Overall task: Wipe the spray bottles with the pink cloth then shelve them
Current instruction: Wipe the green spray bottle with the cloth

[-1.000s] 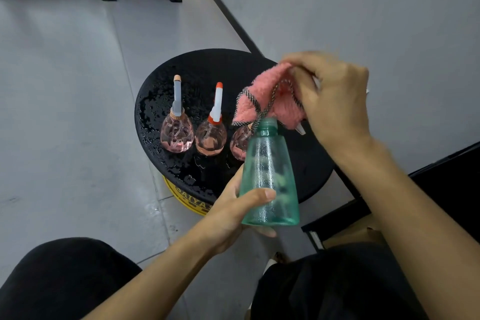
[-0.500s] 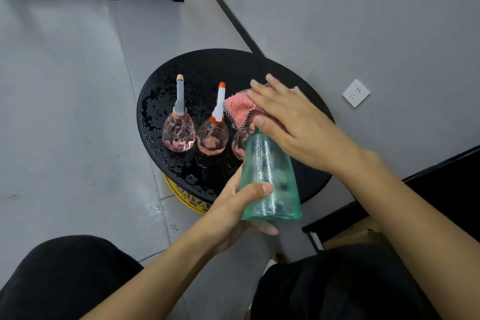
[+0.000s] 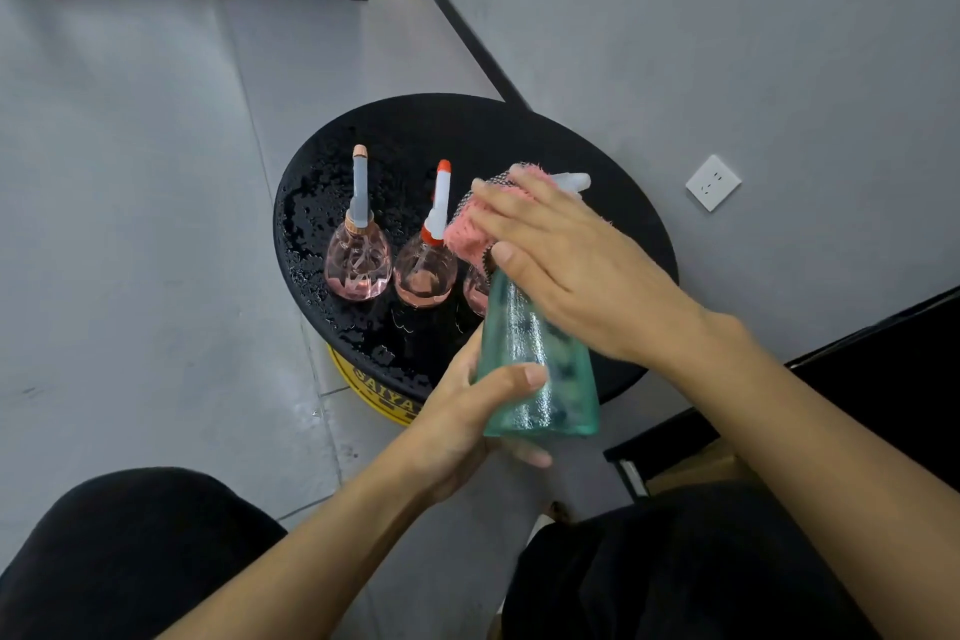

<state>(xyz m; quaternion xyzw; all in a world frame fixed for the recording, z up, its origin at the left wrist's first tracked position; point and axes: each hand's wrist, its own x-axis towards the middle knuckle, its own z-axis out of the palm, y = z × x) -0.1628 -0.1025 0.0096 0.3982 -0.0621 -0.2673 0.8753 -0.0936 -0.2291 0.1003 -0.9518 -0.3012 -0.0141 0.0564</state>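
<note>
Now, pink bottles are waiting on the wet black surface. The left hand is holding the green spray bottle in a curled grip, just before the surface. The right hand, raised with the pink cloth bunched a second ago, is pressing it flat-fingered over the nozzle: wiping is continuing and shelving is pending.

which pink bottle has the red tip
The middle pink bottle: white nozzle, red tip. The left pink bottle has a grey, tan-tipped one; the third pink bottle is mostly hidden.
</note>
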